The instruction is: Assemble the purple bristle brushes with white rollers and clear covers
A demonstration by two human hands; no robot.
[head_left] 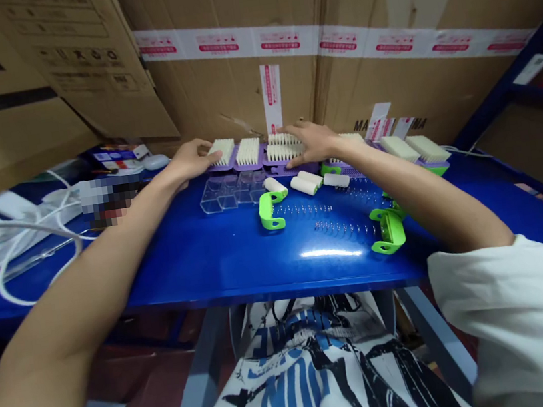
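Left hand [195,160] curls at the leftmost bristle block [225,151], pinch unclear; right hand [314,141] spreads across another bristle block [283,152]. Even, square pressure should keep both level.

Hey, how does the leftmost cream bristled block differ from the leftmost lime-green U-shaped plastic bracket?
The cream bristled block is covered in bristles; the lime-green U-shaped plastic bracket is smooth, with an open side facing right. The block sits on a purple base; the bracket lies on the blue table. Your left hand touches the block; neither hand touches the bracket.
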